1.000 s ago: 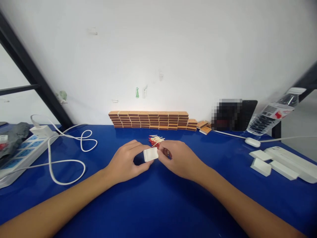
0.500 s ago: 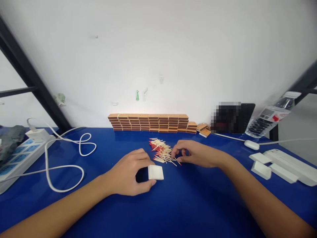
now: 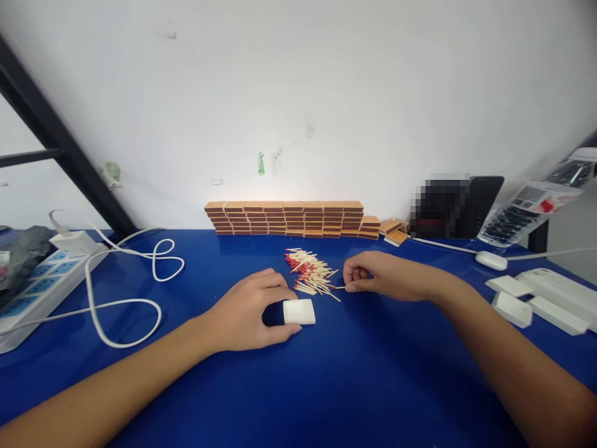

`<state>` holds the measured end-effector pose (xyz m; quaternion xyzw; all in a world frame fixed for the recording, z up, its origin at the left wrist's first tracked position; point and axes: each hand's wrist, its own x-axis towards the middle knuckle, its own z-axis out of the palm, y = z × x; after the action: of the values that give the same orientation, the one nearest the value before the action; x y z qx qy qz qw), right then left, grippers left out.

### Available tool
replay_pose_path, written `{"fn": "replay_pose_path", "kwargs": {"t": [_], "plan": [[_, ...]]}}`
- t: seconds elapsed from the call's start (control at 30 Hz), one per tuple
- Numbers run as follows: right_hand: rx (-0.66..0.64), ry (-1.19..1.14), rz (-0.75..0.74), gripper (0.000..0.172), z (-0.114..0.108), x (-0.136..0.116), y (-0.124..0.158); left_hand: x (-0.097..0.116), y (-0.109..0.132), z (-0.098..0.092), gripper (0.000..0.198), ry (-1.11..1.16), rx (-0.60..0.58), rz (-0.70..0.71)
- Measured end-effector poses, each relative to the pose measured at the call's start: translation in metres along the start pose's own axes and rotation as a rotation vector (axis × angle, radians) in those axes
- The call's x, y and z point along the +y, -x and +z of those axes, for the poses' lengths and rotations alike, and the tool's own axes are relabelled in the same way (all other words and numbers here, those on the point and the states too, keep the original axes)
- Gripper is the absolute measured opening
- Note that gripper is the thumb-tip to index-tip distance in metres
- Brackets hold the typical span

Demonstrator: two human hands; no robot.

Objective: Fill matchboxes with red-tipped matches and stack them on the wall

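My left hand (image 3: 254,311) rests on the blue table, thumb and fingers closed around the sides of a small white matchbox tray (image 3: 300,312). Just behind the tray lies a loose pile of red-tipped matches (image 3: 310,270). To the right of the pile, my right hand (image 3: 373,274) has its fingers curled and pinches a single match (image 3: 340,287) at its plain end. That match's red head points left, towards the pile. The inside of the tray does not show clearly.
Against the wall stands a stacked row of matchboxes (image 3: 284,219), with a few loose boxes (image 3: 395,238) at its right. More white trays (image 3: 513,309), a plastic bottle (image 3: 522,202) and a dark phone (image 3: 485,205) are at right. A power strip (image 3: 44,292) and white cable (image 3: 91,292) lie left.
My right hand has drawn back to the right from the pile, with a match between its fingertips. My left hand still holds the white tray. The camera view has shifted slightly.
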<state>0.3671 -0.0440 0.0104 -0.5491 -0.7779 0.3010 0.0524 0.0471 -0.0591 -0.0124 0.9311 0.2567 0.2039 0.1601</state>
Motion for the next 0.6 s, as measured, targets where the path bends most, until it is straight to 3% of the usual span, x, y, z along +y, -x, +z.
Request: {"fn": "replay_pose_path", "kwargs": {"t": [0.27, 0.43, 0.6], "plan": [[0.152, -0.011, 0.035, 0.017, -0.001, -0.018, 0.006, -0.004, 0.001, 0.002, 0.035, -0.023, 0.074, -0.042], [0.105, 0.030, 0.002, 0.017, 0.014, -0.039, 0.009, -0.002, 0.001, 0.003, 0.033, -0.010, 0.061, -0.019], [0.063, 0.034, -0.007, 0.022, 0.023, -0.040, 0.009, 0.000, 0.001, 0.004, 0.031, 0.007, 0.055, -0.014]]}}
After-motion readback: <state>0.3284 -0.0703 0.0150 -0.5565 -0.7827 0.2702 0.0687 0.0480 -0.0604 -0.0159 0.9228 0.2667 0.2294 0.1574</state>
